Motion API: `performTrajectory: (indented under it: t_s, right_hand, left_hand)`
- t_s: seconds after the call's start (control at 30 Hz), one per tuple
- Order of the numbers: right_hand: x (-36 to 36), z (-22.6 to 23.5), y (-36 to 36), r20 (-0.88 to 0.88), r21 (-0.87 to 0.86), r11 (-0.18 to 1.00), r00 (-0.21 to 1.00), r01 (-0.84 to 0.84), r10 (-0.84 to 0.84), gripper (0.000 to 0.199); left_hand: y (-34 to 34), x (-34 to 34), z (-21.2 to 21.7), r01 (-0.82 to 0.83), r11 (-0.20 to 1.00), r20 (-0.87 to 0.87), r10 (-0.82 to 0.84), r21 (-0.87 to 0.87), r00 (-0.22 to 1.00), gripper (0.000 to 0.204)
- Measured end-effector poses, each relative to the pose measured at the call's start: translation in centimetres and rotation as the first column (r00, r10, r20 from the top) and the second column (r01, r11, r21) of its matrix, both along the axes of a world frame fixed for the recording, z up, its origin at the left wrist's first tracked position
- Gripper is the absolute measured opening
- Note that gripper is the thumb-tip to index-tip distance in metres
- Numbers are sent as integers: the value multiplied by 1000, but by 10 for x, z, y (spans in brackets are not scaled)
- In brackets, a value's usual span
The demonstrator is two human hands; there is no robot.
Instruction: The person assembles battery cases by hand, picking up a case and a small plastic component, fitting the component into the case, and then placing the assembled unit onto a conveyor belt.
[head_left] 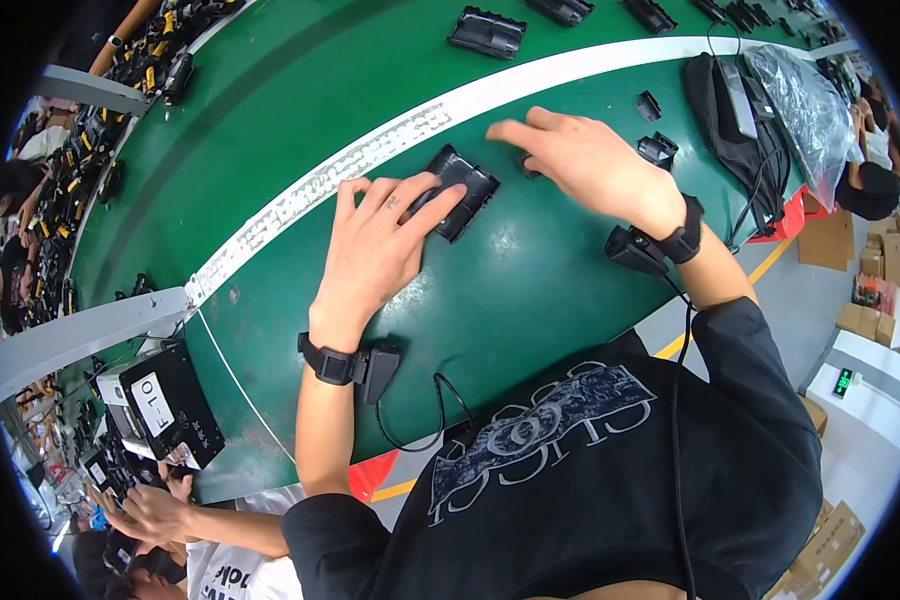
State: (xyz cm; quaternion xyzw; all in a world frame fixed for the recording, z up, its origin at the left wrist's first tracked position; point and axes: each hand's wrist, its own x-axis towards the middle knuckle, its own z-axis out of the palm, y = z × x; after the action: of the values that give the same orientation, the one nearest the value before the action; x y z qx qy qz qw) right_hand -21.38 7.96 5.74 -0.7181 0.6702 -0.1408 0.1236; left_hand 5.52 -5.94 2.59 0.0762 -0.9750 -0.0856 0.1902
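Note:
My left hand (375,235) rests its fingers on a black plastic housing (470,190), a curved half-shell with notched edges, and holds it against the green table (490,290). To the right of the housing hovers my right hand (590,165), its fingers apart and slightly blurred. Close under its thumb is a small dark part (528,166), partly covered; whether the thumb touches it is unclear. Both wrists wear black straps with small cabled devices. Right of my right hand lie a little black piece (648,106) and another black plastic part (658,150), partly behind the wrist.
A white strip (370,140) crosses the table, with more black housings (488,33) beyond it. At right lie a black mesh bag (735,130) with cables and a clear plastic bag (805,120). A black box (165,405) stands left, near another person's hand (155,515).

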Motion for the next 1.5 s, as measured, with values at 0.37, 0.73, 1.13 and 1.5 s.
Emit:
performTrajectory:
  t_s: [0.37,0.73,1.13,1.5]
  right_hand:
    - [-7,-1,7,-193,-8,977,959,212,-210,21]
    - [29,25,-13,45,-198,980,999,15,-6,15]
    - [51,7,-33,-21,-281,947,987,-158,158,19]
    - [57,7,-47,-178,-228,926,947,-302,265,23]
  left_hand:
    - [-5,9,15,9,852,0,-10,524,1000,64]
    - [0,8,4,-40,952,-87,69,304,994,59]
    - [3,5,-9,-105,899,-47,138,425,989,81]
    - [0,5,-16,-140,902,-74,186,409,980,83]
